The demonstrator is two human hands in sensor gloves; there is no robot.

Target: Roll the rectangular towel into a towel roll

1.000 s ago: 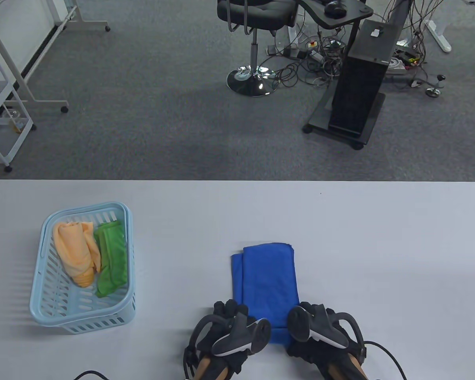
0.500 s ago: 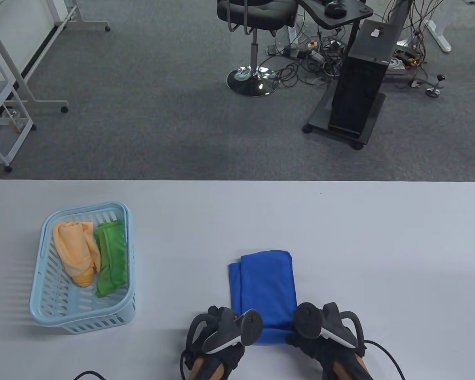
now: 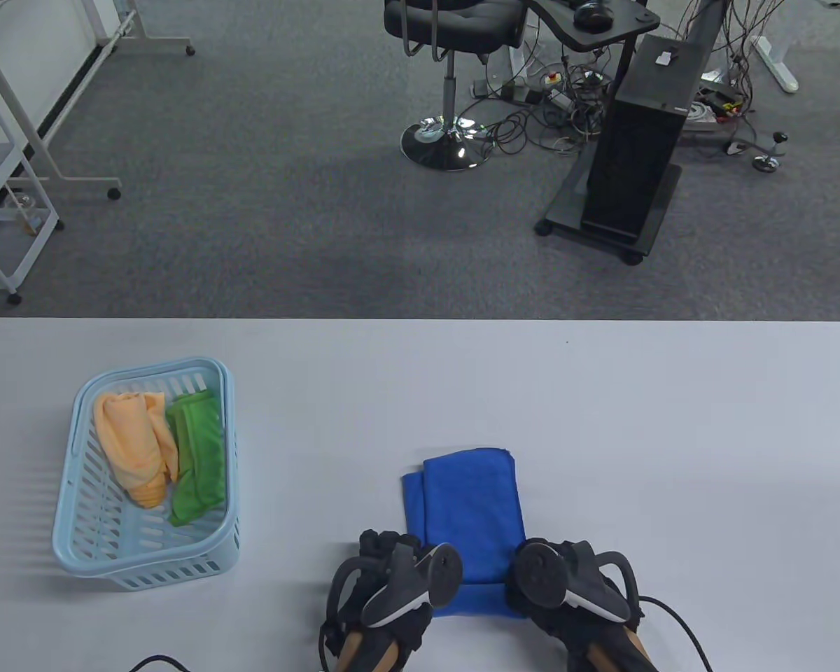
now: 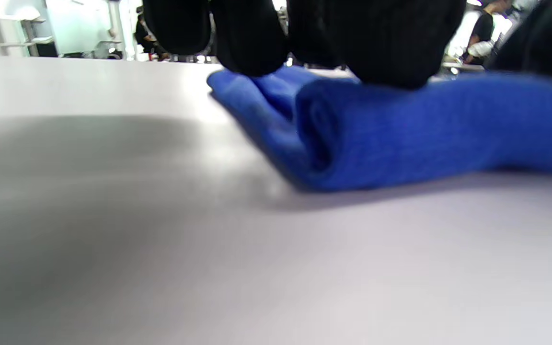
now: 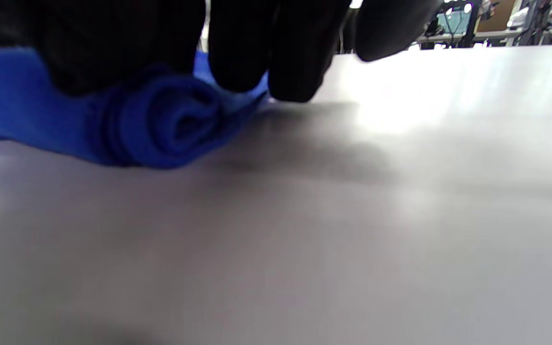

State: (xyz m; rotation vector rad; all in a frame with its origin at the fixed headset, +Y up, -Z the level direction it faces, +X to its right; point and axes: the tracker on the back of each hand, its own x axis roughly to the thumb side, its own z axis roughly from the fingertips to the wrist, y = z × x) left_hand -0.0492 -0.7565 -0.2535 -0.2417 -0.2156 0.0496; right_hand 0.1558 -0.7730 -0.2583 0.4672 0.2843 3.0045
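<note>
Blue towel [image 3: 470, 504], one folded strip, lies on the table [image 3: 672, 434] with its long axis running away from the person, its near end already curled into a small roll. Left hand [image 3: 392, 581] and right hand [image 3: 567, 581] press fingertips on that roll's two ends, seemingly pinching it. Beside, one basket [image 3: 77, 560] holds two towels.
</note>
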